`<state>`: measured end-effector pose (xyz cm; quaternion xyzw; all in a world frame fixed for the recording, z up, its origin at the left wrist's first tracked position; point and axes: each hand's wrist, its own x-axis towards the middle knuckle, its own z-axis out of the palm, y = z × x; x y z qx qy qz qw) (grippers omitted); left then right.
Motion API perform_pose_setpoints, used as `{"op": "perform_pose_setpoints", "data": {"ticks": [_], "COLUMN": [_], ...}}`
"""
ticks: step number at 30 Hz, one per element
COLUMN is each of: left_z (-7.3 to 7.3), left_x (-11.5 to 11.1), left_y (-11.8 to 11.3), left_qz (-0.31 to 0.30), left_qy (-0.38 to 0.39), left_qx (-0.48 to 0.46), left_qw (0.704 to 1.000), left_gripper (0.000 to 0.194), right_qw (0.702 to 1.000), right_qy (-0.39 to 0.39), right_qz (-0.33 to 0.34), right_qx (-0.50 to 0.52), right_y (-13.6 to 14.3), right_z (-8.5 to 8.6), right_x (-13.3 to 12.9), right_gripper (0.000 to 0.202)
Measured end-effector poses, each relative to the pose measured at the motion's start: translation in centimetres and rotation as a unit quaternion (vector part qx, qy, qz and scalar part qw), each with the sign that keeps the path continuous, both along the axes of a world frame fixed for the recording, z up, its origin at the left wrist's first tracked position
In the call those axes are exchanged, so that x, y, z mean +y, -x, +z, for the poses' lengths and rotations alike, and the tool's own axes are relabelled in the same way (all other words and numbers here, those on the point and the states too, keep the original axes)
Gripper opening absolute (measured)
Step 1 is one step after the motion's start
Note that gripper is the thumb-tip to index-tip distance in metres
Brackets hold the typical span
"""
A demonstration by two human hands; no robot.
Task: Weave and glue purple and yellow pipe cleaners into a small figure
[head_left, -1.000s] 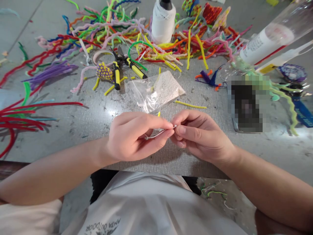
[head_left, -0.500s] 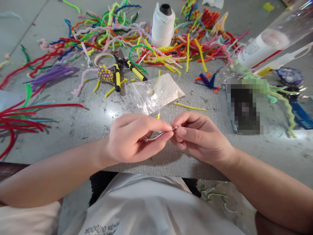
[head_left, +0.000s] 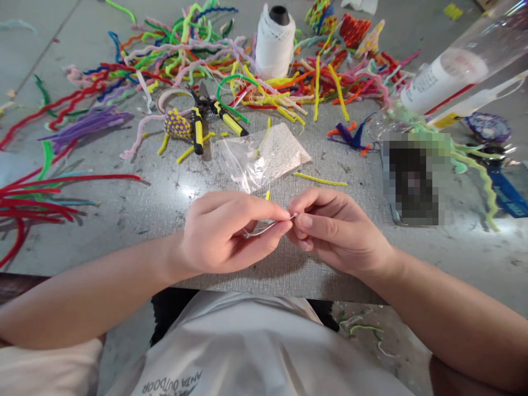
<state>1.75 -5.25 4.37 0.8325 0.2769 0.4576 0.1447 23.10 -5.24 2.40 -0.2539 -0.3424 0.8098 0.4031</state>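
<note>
Between my fingertips, just above the table, runs a thin white thread [head_left: 264,230]. My left hand [head_left: 237,231] pinches it between thumb and forefinger, with a loop trailing back under the palm. Facing it, my right hand [head_left: 336,231] pinches a tiny pale bead [head_left: 295,215] at the thread's end. The two sets of fingertips almost touch. Behind my hands lies a clear zip bag [head_left: 284,151] full of small pale beads. A short yellow pipe cleaner piece [head_left: 268,195] shows just beyond my left fingers.
Yellow-and-black pliers [head_left: 212,118] lie beside a yellow-purple woven piece [head_left: 178,125]. A white thread cone [head_left: 275,44] stands amid a heap of coloured pipe cleaners [head_left: 181,60]. Red pipe cleaners [head_left: 37,203] lie left. To the right are a blurred-out phone [head_left: 414,184] and a clear plastic bottle [head_left: 449,77].
Almost nothing differs. Both hands keep their pinch, and the bead with my right fingertips has shifted very slightly left.
</note>
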Motion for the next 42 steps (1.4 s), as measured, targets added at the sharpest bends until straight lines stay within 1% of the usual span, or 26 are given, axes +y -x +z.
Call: {"op": "perform_pose_setpoints", "data": {"ticks": [4, 12, 25, 34, 37, 42], "left_z": [-0.29, -0.33, -0.11, -0.15, -0.18, -0.32], "left_x": [0.04, 0.06, -0.05, -0.07, 0.0, 0.05], "left_y": [0.05, 0.04, 0.04, 0.12, 0.09, -0.01], "left_qz": [0.001, -0.006, 0.001, -0.007, -0.009, -0.021], "left_qy": [-0.013, -0.015, -0.002, 0.001, 0.001, -0.003], "left_qx": [-0.016, -0.007, 0.001, 0.006, 0.006, 0.003], "left_qw": [1.0, 1.0, 1.0, 1.0, 1.0, 1.0], "left_gripper": [0.013, 0.012, 0.011, 0.011, 0.011, 0.01], "right_qw": [1.0, 0.999, 0.999, 0.999, 0.999, 0.997], "right_qy": [-0.013, -0.021, -0.021, -0.024, -0.039, -0.057], "right_qz": [0.008, 0.013, 0.014, 0.017, 0.004, -0.02], "right_qx": [0.014, 0.03, 0.025, 0.018, 0.003, -0.051], "right_y": [0.04, 0.05, -0.03, -0.08, -0.16, -0.29], "right_z": [-0.24, -0.38, -0.28, -0.17, -0.05, 0.33], "right_x": [0.06, 0.02, 0.05, 0.0, -0.08, -0.25], "right_gripper": [0.009, 0.007, 0.007, 0.008, 0.01, 0.016]}}
